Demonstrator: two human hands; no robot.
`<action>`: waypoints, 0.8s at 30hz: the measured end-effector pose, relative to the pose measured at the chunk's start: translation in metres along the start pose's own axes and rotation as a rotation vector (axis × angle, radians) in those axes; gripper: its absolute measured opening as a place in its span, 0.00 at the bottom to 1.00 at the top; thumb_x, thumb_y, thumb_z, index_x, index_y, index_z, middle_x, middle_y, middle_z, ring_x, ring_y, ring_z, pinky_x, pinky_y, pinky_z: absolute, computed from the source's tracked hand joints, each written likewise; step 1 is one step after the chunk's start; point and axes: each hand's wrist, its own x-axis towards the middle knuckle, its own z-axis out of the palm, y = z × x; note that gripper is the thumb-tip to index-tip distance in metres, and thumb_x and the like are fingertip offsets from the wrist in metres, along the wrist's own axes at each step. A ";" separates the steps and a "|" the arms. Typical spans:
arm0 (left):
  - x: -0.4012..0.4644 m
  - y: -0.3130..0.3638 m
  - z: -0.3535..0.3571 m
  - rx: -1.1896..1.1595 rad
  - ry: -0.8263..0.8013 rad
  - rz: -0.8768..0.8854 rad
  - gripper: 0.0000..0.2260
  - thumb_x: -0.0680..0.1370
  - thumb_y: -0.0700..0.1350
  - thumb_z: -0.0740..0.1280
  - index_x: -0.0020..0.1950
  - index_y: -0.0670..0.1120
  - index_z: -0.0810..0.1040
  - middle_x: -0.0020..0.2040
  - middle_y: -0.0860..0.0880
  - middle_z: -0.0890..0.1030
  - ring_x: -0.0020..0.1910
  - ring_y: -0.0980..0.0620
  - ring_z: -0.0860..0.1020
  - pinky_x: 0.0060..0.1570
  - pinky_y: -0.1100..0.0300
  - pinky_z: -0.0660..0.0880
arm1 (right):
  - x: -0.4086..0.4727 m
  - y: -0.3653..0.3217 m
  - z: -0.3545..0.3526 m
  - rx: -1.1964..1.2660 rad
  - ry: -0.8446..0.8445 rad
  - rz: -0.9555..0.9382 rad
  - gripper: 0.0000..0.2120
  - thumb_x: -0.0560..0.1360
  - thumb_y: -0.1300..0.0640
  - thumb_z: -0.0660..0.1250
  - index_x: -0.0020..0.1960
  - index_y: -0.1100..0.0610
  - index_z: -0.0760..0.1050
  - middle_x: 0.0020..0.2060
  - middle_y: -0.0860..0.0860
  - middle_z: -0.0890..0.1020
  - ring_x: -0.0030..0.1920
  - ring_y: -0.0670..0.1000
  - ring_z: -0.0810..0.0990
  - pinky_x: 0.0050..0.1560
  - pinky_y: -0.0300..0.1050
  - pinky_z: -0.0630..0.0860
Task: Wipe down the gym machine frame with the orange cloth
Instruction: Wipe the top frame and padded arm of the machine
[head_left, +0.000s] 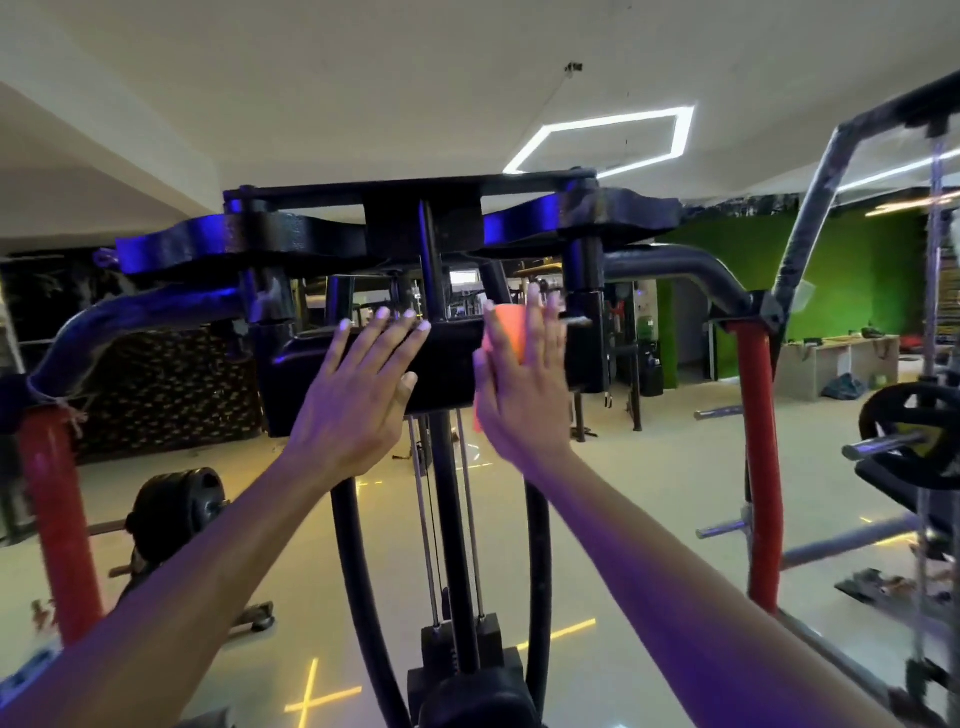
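I count 2 hands of mine, my left hand (358, 384) and my right hand (524, 384), 1 orange cloth (506, 332), 1 black machine frame (447, 364), 2 red padded posts (57, 519), 2 thin steel cables (423, 493), and 1 hexagonal ceiling light (602, 140).
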 end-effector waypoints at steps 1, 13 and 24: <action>-0.001 0.000 -0.001 0.009 0.000 -0.006 0.27 0.89 0.54 0.49 0.89 0.54 0.51 0.89 0.53 0.51 0.89 0.53 0.44 0.87 0.44 0.40 | 0.001 -0.012 0.005 0.017 -0.035 -0.079 0.29 0.91 0.46 0.55 0.90 0.49 0.53 0.90 0.57 0.44 0.89 0.59 0.38 0.88 0.64 0.45; -0.026 -0.019 -0.004 0.035 0.011 -0.173 0.28 0.89 0.56 0.49 0.90 0.52 0.51 0.90 0.53 0.49 0.89 0.53 0.42 0.87 0.41 0.43 | -0.005 -0.032 0.022 -0.021 -0.147 -0.404 0.32 0.92 0.44 0.51 0.91 0.55 0.46 0.90 0.54 0.42 0.89 0.56 0.38 0.89 0.62 0.43; -0.059 -0.061 -0.016 0.078 -0.022 -0.111 0.28 0.89 0.54 0.51 0.90 0.55 0.48 0.90 0.54 0.45 0.89 0.52 0.41 0.87 0.41 0.42 | -0.016 -0.074 0.043 -0.026 -0.096 -0.403 0.30 0.92 0.44 0.54 0.90 0.48 0.51 0.90 0.54 0.45 0.90 0.58 0.41 0.88 0.64 0.46</action>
